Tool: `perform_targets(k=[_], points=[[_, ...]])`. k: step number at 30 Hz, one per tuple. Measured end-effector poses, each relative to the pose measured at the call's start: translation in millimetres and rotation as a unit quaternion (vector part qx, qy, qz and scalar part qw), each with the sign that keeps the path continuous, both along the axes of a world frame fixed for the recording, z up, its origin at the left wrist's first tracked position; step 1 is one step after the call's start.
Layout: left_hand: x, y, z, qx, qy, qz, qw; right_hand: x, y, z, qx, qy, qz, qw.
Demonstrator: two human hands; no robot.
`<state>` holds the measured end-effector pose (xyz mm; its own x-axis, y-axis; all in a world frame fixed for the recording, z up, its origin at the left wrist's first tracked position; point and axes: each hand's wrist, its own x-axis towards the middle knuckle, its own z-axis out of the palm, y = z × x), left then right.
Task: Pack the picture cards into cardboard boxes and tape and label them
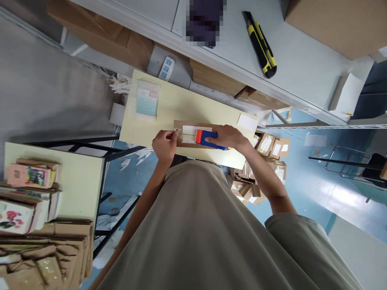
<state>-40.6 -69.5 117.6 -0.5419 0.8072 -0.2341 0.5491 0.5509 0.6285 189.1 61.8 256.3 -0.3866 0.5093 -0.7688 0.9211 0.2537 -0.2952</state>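
A narrow cardboard box (191, 123) lies on the pale yellow table in front of me, with a white label (198, 129) on its top. My right hand (228, 137) is wrapped round a blue and red tape dispenser (207, 137) over the box's right part. Clear packing tape (186, 137) runs leftward from the dispenser along the box. At the box's left end my left hand (165, 145) pinches the end of that tape between thumb and fingers. Whether the tape touches the box along its length, I cannot tell.
The yellow table (172, 100) carries a plastic-wrapped sheet (147, 100) at left. A yellow-black box cutter (262, 46) lies on the grey shelf above. Packed cartons (267, 145) stand at right on the floor. Flattened cardboard (69, 249) and books (30, 175) are stacked at lower left.
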Motion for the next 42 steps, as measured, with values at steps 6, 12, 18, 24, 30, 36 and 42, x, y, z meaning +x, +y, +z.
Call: perform_targets(k=[6,12,18,24,30,36,42], points=[[-24,4,5.8,0.01,0.029,0.032,0.999,46,1,15.8,-0.021,-0.019,0.001,1.0],[-25,8,9.0,0.009,0.043,0.012,0.999,108,3,28.9,-0.035,-0.049,-0.026,0.998],[-17,16,12.1,0.0,0.058,-0.016,0.998,95,2,-0.7,-0.006,-0.106,-0.015,0.994],[-20,21,10.9,0.0,0.071,-0.036,0.997,75,-11,-13.7,0.038,-0.117,-0.034,0.992],[-18,24,9.4,0.006,0.074,-0.039,0.996,64,-32,-24.7,0.112,-0.104,-0.035,0.988],[-14,29,12.8,-0.031,0.054,-0.023,0.998,58,-43,-47.9,0.13,-0.096,-0.081,0.984],[-6,44,29.4,0.066,0.057,-0.036,0.996,83,-53,-33.9,0.163,-0.096,-0.15,0.97]])
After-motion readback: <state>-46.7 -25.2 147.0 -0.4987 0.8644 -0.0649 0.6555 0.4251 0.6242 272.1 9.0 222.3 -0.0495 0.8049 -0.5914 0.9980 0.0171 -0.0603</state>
